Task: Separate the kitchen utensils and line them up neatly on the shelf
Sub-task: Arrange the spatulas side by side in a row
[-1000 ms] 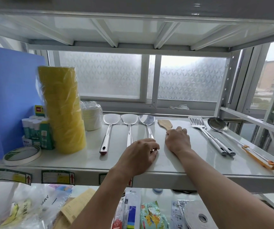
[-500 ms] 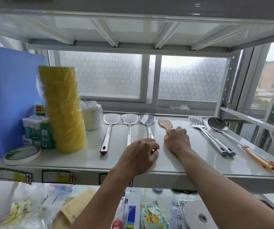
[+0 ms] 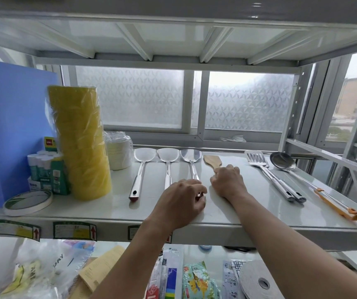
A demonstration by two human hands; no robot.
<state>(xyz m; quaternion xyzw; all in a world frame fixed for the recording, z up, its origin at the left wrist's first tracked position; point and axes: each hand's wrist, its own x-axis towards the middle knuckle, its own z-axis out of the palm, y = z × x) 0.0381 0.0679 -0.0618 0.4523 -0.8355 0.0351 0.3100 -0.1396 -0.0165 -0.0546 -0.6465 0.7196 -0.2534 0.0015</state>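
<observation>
White shelf (image 3: 248, 212), front edge: left hand (image 3: 181, 201) curled over a steel spatula (image 3: 191, 160), right hand (image 3: 229, 182) gripping the wooden spatula (image 3: 212, 161) (either could nudge neighbours crooked).

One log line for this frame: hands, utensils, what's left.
left hand: closed on third steel spatula's handle | right hand: closed on wooden spatula | pending: slotted turners, ladle angled right

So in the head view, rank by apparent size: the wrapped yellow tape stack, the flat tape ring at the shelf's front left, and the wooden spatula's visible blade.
1. Wrapped yellow tape stack, clearly largest.
2. Flat tape ring.
3. Wooden spatula blade, smallest; the right hand hides its handle.
</observation>
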